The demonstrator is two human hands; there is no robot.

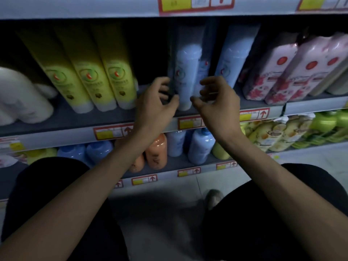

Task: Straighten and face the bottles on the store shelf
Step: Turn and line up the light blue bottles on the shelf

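A pale blue bottle (186,76) stands at the middle of the shelf board (75,119), blurred, with a dark strip along its left side. My left hand (156,102) curls round its lower left side, thumb against its base. My right hand (216,102) hovers just to its right with loosely curled fingers, its thumb tip close to the base and nothing clearly held. A second blue bottle (204,70) stands behind it and a third (233,55) further right. Three yellow-green bottles (84,72) lean in a row on the left.
White bottles (22,97) stand at the far left and pink flowered bottles (282,72) at the right. A dark gap lies between the yellow-green and blue bottles. The lower shelf holds blue bottles (199,147), orange bottles (156,153) and green packs (323,123). My knees are near the floor.
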